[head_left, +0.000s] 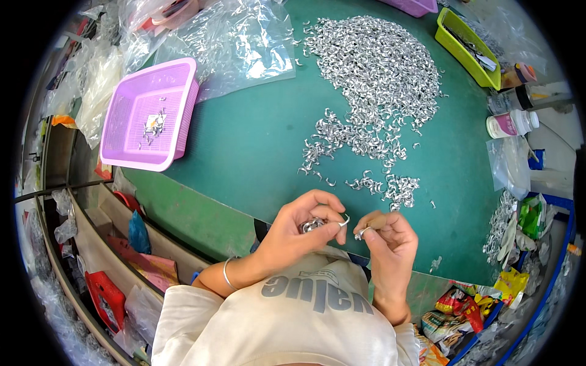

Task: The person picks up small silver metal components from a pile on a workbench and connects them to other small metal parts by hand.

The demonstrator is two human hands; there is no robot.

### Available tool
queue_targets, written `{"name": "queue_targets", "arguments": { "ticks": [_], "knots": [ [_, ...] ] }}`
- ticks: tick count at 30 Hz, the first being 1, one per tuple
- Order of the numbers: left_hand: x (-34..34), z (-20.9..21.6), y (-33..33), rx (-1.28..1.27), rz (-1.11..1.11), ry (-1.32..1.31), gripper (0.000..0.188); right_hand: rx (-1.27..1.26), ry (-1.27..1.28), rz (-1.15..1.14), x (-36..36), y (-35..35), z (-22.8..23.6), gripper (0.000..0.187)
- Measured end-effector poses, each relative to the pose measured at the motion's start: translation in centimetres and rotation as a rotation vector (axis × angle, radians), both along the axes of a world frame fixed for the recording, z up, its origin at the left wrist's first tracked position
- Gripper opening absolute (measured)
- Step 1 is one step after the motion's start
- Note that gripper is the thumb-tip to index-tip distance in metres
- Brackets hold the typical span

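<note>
Close to the table's near edge, my left hand (pixel 293 230) is closed around several small curved silver metal pieces (pixel 312 225). One more curved metal piece (pixel 345 221) sticks out from between its thumb and forefinger. Just to the right, my right hand (pixel 394 241) pinches a small silver piece (pixel 360 234) at its fingertips. A tan patch (pixel 377 221) shows at its forefinger; what it is I cannot tell. The two hands are a short gap apart. Beyond them, a large pile of the same curved pieces (pixel 384 67) spreads on the green tabletop (pixel 244 146), with a smaller cluster (pixel 401 190) nearer me.
A pink-purple plastic basket (pixel 186 116) with a few pieces inside stands at the left. Clear plastic bags (pixel 238 46) lie behind it. A yellow-green basket (pixel 455 46) and a white bottle (pixel 511 124) line the right. Coloured packets (pixel 455 305) sit below the right edge.
</note>
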State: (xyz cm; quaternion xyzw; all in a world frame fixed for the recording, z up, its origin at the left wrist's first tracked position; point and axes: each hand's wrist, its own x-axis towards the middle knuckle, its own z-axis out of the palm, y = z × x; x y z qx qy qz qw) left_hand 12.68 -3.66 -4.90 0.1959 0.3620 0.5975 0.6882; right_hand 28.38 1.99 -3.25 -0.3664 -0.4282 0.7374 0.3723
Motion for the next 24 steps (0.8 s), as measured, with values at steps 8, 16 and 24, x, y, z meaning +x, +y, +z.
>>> {"name": "queue_targets", "arguments": {
  "ticks": [8,16,24],
  "knots": [
    [-0.5,-0.4,0.5,-0.195,-0.112,-0.350,0.021,-0.239,0.201,0.018,0.0,0.3,-2.0,0.010],
    [0.4,-2.7,-0.5,-0.242,0.075,-0.087,0.017,-0.239,0.015,-0.040,0.1,-0.3,-4.3,0.013],
    [0.5,-3.4,-0.6,-0.124,0.019,0.286,0.015,-0.198,-0.089,0.013,-0.8,-1.0,-5.6,0.009]
  ]
}}
